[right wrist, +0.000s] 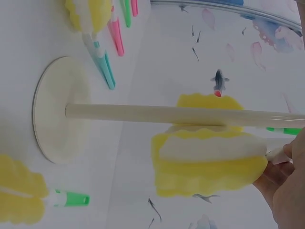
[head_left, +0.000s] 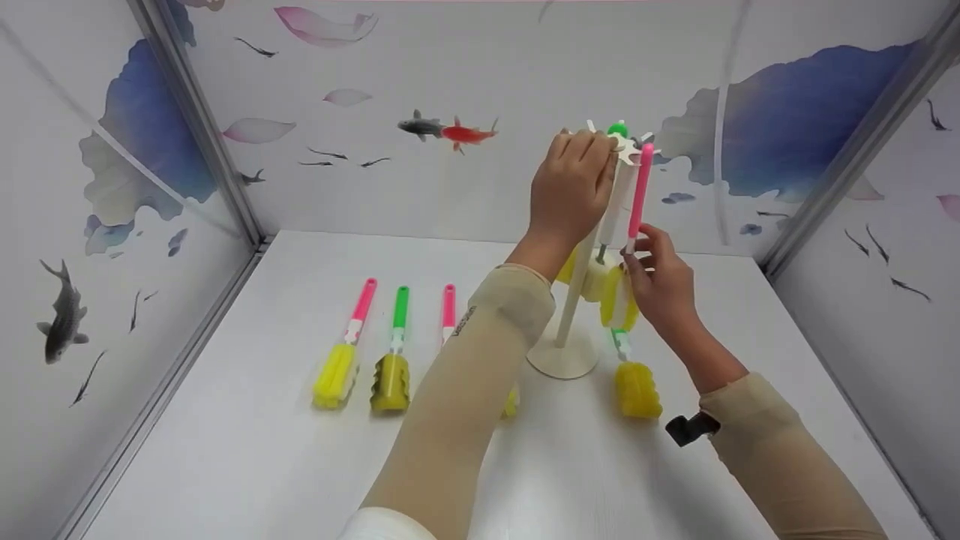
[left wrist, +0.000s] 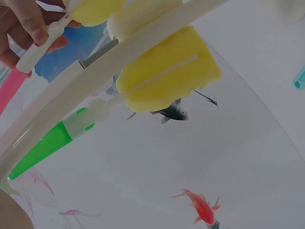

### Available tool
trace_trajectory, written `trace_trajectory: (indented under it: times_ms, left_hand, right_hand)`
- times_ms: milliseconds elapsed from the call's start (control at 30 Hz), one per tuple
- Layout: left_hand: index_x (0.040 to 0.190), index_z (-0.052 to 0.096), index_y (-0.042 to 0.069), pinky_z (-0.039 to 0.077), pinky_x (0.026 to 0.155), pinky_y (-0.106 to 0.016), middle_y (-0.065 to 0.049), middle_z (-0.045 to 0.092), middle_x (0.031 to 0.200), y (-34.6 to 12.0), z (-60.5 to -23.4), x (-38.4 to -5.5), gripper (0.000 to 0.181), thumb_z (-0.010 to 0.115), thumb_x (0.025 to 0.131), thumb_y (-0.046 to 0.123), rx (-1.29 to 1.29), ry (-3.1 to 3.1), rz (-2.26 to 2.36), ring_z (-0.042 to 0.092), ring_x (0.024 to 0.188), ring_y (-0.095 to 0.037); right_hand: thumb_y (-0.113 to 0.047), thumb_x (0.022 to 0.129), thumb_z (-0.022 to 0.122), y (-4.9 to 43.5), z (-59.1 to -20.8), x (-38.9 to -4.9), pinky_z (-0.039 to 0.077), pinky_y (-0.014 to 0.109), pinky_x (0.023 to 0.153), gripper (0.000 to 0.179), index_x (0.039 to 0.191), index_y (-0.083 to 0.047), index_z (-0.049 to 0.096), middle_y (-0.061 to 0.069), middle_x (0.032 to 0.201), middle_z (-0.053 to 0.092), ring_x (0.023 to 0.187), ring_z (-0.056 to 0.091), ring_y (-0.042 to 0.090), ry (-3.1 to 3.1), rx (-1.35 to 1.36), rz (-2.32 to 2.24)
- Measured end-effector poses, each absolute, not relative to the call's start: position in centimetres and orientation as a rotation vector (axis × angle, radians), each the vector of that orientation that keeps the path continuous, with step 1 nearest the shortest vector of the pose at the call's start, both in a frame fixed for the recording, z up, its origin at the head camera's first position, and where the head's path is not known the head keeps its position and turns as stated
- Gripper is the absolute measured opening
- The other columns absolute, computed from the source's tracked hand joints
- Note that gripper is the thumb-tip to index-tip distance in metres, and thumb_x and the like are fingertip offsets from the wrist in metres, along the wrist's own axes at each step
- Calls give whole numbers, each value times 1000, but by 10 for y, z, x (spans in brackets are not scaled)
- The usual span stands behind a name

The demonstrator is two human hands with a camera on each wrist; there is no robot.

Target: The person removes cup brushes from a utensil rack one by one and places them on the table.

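At the top of a cream stand [head_left: 572,311] with a hooked white ring, my left hand [head_left: 571,180] curls its fingers over the ring's left side; its fingertips are hidden. My right hand [head_left: 664,279] pinches the white neck of a pink-handled sponge brush [head_left: 640,187]. That brush stands upright, handle tip at the ring and yellow-and-white sponge [right wrist: 209,162] down. Whether its handle is hooked on cannot be told. A green-handled sponge brush [left wrist: 43,150] hangs on the stand's other side, and a whitish sponge brush [head_left: 594,283] hangs between.
On the white table [head_left: 247,450] lie a pink-handled brush [head_left: 341,364], a green-handled brush [head_left: 391,375] and another pink handle [head_left: 449,304], partly behind my left arm. A yellow sponge brush [head_left: 637,390] lies right of the base [head_left: 562,364]. Printed panels enclose the table.
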State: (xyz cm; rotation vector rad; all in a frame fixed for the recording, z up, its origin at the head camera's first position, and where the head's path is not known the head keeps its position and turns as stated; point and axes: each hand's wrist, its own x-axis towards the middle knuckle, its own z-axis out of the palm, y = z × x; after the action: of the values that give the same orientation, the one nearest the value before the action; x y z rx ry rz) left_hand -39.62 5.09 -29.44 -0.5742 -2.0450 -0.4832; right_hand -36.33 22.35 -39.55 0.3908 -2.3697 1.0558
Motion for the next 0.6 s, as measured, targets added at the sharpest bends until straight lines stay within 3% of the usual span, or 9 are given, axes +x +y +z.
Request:
trace_trajectory:
  times_ms: [433, 600]
  left_hand:
    - [119, 65, 13, 17, 113, -20, 0, 64, 114, 53, -294, -397, 30, 45, 104, 30, -561, -2057, -485, 53, 108, -15]
    - [119, 66, 12, 16, 113, -20, -1, 64, 114, 52, -295, -397, 30, 46, 104, 30, -566, -2046, -503, 53, 108, -15]
  right_hand:
    - [-10, 97, 58, 234, -389, -359, 53, 27, 87, 45, 140, -11, 43, 8, 114, 64, 97, 65, 20, -2350, 348, 1091]
    - [-7, 97, 58, 246, -388, -357, 52, 21, 85, 44, 138, -7, 43, 10, 112, 64, 96, 65, 22, -2346, 325, 1083]
